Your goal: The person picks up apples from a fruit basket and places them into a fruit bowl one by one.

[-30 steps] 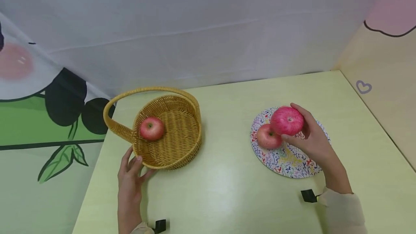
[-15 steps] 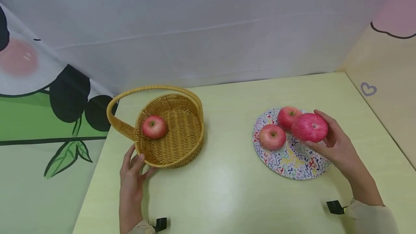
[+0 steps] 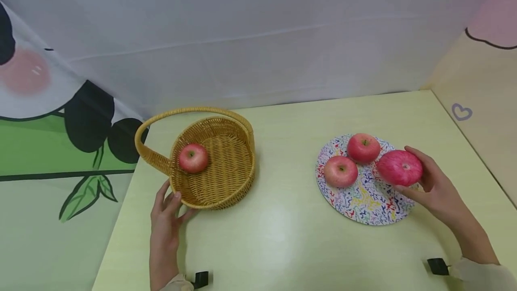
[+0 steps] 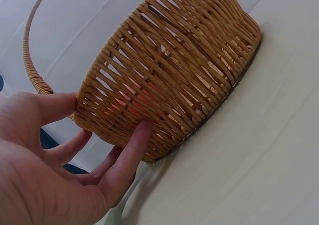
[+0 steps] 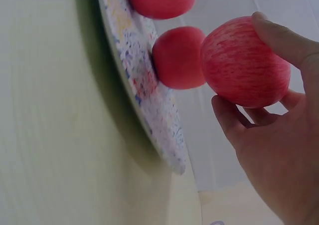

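In the head view, a round wicker basket (image 3: 222,169) sat on the left of the pale table (image 3: 278,246). Its looped handle (image 3: 198,109) rose at the far left, and 1 red apple (image 3: 193,158) lay against the left inner wall. The left hand (image 3: 166,219), fingers parted and slightly bent, touched the basket's near-left side. On the right lay a flat round plate (image 3: 359,212) bearing 2 more, a far apple (image 3: 363,148) and a left-side apple (image 3: 341,171). The right hand (image 3: 440,196), spread to the fruit's width, gripped a streaked apple (image 3: 400,168) over the plate's right part. The plate's coloured squiggles were too fine to read. A heart outline (image 3: 462,112) marked the right panel.

In the left wrist view, fingertips touched the basket's rim and outer wall; its apple was only a red patch through the weave. The handle's top was cut off.

In the right wrist view, the streaked apple was clear of the plate, between thumb and fingers, which it partly hid. Another apple was cut off by the frame edge, as was the plate.
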The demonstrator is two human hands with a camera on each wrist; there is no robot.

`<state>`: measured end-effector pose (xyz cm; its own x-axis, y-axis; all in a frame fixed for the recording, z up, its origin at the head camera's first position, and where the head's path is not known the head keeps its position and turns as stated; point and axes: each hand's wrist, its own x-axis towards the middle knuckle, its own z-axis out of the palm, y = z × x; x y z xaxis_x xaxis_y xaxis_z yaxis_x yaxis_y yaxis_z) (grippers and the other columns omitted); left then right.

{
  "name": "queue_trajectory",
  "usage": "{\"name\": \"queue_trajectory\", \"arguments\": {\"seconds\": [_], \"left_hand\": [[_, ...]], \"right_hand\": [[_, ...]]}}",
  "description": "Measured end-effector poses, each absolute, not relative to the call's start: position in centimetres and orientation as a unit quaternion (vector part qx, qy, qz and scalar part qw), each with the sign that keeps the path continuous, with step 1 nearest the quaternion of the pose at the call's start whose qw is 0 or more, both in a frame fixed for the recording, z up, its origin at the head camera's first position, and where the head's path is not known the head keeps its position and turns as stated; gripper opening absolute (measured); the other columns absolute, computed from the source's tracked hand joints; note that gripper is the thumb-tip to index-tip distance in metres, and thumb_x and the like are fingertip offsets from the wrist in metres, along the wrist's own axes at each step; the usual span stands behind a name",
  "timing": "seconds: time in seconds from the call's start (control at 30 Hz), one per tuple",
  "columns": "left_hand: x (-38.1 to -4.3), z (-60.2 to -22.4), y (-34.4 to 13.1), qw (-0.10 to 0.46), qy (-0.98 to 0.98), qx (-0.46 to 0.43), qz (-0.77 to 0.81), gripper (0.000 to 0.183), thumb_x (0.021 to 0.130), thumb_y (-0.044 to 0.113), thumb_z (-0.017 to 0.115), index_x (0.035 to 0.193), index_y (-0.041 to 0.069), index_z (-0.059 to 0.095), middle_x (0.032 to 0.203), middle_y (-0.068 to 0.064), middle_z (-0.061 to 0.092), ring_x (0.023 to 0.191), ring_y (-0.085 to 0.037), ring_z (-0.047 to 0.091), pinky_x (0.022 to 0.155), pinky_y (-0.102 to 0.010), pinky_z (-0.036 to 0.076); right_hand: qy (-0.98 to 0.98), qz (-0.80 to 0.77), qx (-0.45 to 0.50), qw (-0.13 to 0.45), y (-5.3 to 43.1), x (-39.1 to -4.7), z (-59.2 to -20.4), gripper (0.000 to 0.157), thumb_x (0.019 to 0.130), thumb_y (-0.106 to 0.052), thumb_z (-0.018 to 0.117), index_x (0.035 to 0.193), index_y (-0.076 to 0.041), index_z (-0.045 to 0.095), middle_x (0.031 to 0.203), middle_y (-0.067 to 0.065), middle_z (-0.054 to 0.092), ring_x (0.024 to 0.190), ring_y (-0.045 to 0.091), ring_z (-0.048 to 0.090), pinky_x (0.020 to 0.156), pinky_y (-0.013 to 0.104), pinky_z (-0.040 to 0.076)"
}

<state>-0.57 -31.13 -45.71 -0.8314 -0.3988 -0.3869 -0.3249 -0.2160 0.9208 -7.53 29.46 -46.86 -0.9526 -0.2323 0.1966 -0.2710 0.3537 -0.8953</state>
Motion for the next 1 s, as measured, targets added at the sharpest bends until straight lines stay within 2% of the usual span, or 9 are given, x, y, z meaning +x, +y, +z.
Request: {"name": "queue_trajectory", "arguments": {"seconds": [0.2,0.43,0.7,0.83,1.0], "left_hand": [[-0.6,-45.7,-31.0,0.023,-0.626,0.289,-0.724,0.061,0.108,0.032,0.057,0.163,0.036,0.031,0.147,0.007,0.047,0.124,-0.009,0.061,0.085,-0.030,0.064],[-0.5,-45.6,-30.9,0.023,-0.624,0.291,-0.725,0.062,0.108,0.032,0.057,0.163,0.037,0.030,0.147,0.007,0.046,0.126,-0.011,0.059,0.085,-0.030,0.064],[-0.5,-46.1,-30.9,0.025,-0.620,0.292,-0.728,0.060,0.108,0.032,0.057,0.162,0.038,0.032,0.147,0.008,0.046,0.127,-0.012,0.059,0.085,-0.031,0.064],[-0.5,-46.3,-31.0,0.031,-0.626,0.281,-0.727,0.060,0.108,0.031,0.056,0.162,0.036,0.032,0.146,0.005,0.047,0.124,-0.010,0.061,0.085,-0.032,0.064],[-0.4,-46.2,-31.3,0.030,-0.630,0.272,-0.727,0.061,0.108,0.031,0.056,0.164,0.035,0.030,0.144,0.005,0.047,0.123,-0.008,0.062,0.084,-0.032,0.064]], "right_hand": [[-0.833,0.529,0.161,-0.003,30.3,-7.6,-47.7,0.102,0.081,0.020,0.075,0.165,-0.012,0.026,0.151,-0.024,0.038,0.131,-0.010,0.043,0.090,0.003,0.049],[-0.842,0.516,0.151,-0.045,30.7,-8.1,-48.6,0.096,0.085,0.009,0.078,0.164,-0.010,0.027,0.147,-0.024,0.039,0.123,-0.010,0.048,0.087,0.005,0.051],[-0.853,0.496,0.150,-0.071,31.3,-8.9,-49.2,0.096,0.088,0.001,0.079,0.165,-0.012,0.024,0.143,-0.029,0.034,0.121,-0.013,0.042,0.087,0.002,0.048],[-0.857,0.488,0.147,-0.078,31.5,-9.1,-49.4,0.096,0.089,-0.002,0.079,0.166,-0.012,0.022,0.142,-0.027,0.033,0.120,-0.013,0.041,0.087,0.002,0.048],[-0.866,0.473,0.140,-0.086,31.4,-9.3,-49.3,0.098,0.089,-0.007,0.080,0.167,-0.016,0.020,0.143,-0.019,0.034,0.118,-0.013,0.039,0.083,0.005,0.050]]}}
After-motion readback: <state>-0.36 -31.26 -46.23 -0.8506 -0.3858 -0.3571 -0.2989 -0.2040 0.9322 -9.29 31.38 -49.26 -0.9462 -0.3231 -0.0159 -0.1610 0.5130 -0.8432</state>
